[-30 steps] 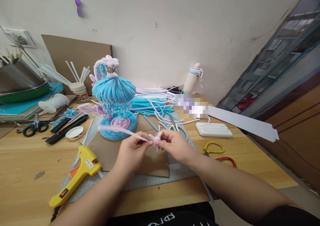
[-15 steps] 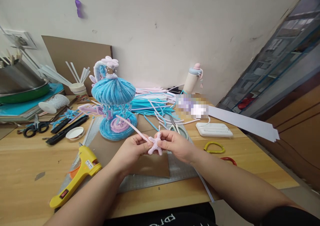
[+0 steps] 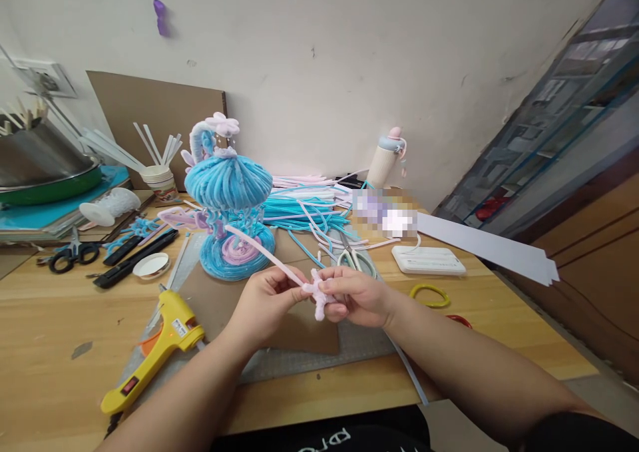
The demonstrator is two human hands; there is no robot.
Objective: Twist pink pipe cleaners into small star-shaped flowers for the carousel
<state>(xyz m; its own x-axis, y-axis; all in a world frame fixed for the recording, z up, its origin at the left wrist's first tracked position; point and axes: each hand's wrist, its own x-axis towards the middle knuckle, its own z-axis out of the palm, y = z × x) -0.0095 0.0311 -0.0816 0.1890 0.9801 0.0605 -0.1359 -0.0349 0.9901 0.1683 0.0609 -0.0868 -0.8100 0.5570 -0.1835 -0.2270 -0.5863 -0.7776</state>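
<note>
Between my hands is a pale pink pipe cleaner flower (image 3: 318,295) with short looped petals, and a long straight pipe cleaner tail (image 3: 264,252) runs from it up to the left. My left hand (image 3: 269,305) is closed, thumb and fingers pinching the tail where it meets the flower. From the right, my right hand (image 3: 357,295) pinches the petals, its thumb lying across them and hiding part. Behind them stands a blue pipe cleaner jellyfish-like lamp shape (image 3: 228,180) on a coiled blue and pink base (image 3: 237,252). Brown cardboard (image 3: 299,335) lies under my hands.
A yellow glue gun (image 3: 154,352) lies at left, near black scissors (image 3: 74,252), a cutter (image 3: 134,259) and a thread spool (image 3: 110,207). Light-handled scissors (image 3: 357,259), blue pipe cleaners (image 3: 299,212), a white power bank-like box (image 3: 426,260) and a bottle (image 3: 387,159) are beyond.
The flower has turned in my fingers, and my right hand now covers more of its petals. The pipe cleaner tail has swung slightly left and up.
</note>
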